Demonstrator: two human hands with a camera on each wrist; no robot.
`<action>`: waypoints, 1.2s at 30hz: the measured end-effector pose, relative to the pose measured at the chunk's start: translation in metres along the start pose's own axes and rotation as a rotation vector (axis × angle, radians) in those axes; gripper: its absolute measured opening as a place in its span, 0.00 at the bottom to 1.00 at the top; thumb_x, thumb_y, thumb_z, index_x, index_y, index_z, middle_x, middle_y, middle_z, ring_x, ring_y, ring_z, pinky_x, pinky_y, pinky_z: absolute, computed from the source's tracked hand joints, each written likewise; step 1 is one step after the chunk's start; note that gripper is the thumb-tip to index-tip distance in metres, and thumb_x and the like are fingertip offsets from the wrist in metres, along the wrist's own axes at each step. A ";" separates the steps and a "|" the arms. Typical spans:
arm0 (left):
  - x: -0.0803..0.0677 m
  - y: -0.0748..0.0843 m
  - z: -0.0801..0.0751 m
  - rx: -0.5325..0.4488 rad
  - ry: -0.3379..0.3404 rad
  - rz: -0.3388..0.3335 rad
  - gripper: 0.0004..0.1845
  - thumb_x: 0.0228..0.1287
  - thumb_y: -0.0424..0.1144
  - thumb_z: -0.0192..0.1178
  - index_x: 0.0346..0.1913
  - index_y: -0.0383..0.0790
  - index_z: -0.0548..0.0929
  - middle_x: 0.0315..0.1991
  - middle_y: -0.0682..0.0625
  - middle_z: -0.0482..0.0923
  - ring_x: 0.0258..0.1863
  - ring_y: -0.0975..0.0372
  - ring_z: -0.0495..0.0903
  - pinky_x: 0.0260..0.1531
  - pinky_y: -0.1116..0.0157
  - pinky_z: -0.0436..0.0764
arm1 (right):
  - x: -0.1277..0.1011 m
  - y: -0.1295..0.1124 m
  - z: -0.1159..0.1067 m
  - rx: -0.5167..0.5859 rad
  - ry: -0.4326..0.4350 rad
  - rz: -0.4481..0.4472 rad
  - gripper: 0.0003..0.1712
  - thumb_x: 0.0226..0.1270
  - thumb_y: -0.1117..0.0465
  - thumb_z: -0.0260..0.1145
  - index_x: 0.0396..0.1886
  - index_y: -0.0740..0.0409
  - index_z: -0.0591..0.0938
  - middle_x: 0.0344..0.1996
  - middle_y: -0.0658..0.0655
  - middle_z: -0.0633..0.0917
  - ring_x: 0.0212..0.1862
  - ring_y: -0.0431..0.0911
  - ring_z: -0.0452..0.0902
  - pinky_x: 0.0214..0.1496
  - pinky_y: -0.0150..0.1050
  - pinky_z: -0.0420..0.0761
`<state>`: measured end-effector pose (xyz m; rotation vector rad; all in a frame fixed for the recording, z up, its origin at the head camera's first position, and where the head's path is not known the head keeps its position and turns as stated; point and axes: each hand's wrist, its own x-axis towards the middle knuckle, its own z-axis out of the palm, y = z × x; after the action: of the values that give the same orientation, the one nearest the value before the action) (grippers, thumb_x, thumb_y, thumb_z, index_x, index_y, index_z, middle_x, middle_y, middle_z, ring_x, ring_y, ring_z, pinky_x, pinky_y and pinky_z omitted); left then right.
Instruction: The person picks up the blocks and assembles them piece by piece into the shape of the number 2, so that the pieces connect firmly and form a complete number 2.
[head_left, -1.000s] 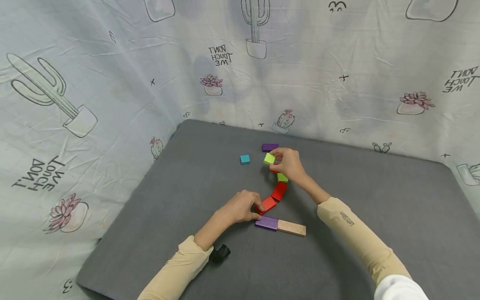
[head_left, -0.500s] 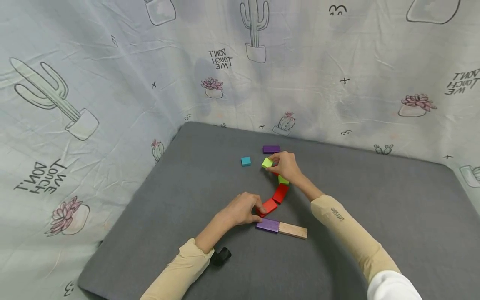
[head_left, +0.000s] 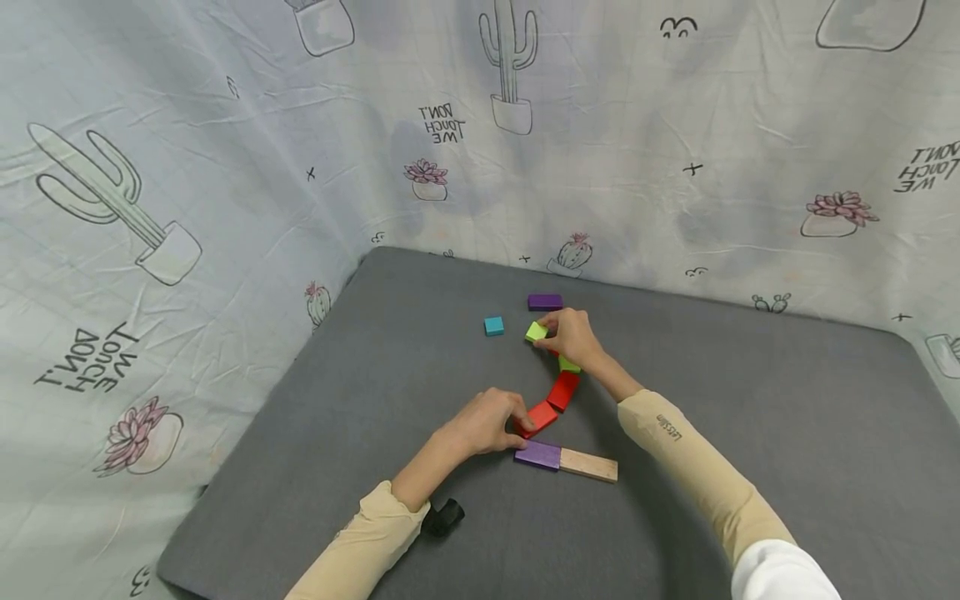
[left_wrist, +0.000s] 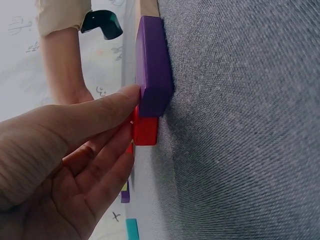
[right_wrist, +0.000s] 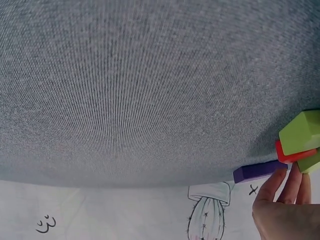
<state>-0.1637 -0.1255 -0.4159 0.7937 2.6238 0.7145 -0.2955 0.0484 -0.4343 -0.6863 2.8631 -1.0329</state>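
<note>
In the head view, my right hand [head_left: 573, 340] pinches a lime-green wooden block [head_left: 536, 332] between thumb and fingers, at the far end of a curved row. A red block, mostly hidden, lies under that hand, followed by a green block [head_left: 569, 365] and two red blocks [head_left: 562, 390]. My left hand [head_left: 486, 423] has its fingers on the nearest red block [head_left: 542, 416]. Its thumb touches the end of a purple block [left_wrist: 154, 65] in the left wrist view. End to end with that purple block lies a plain wooden block [head_left: 588, 465].
Beyond the row lie a dark purple block [head_left: 545, 302] and a small teal block [head_left: 493, 326]. All rest on a grey cloth-covered table [head_left: 360, 367]. A cactus-print curtain [head_left: 615, 150] hangs behind. A black curved piece [head_left: 446, 518] shows by the left sleeve.
My right hand has brought the lime-green block slightly down and left, to the row's far end. The left hand stays at the near blocks. The whole head view has shifted slightly.
</note>
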 end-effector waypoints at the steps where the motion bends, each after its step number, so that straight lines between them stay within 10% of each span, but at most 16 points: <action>1: 0.000 0.000 0.000 0.000 0.001 0.002 0.11 0.51 0.37 0.74 0.40 0.44 0.90 0.39 0.55 0.83 0.42 0.64 0.80 0.48 0.66 0.77 | 0.000 0.001 0.001 0.001 -0.002 0.004 0.20 0.51 0.64 0.77 0.44 0.69 0.85 0.39 0.66 0.86 0.41 0.55 0.83 0.41 0.46 0.82; 36: -0.001 0.001 0.000 0.004 0.024 0.019 0.11 0.50 0.37 0.74 0.40 0.43 0.90 0.37 0.56 0.83 0.41 0.64 0.80 0.46 0.66 0.78 | -0.001 0.010 0.001 -0.029 -0.062 -0.004 0.20 0.53 0.64 0.75 0.45 0.72 0.83 0.41 0.67 0.85 0.44 0.57 0.81 0.47 0.49 0.79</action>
<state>-0.1629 -0.1255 -0.4155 0.8176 2.6432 0.7280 -0.2983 0.0555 -0.4417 -0.7125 2.8300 -0.9553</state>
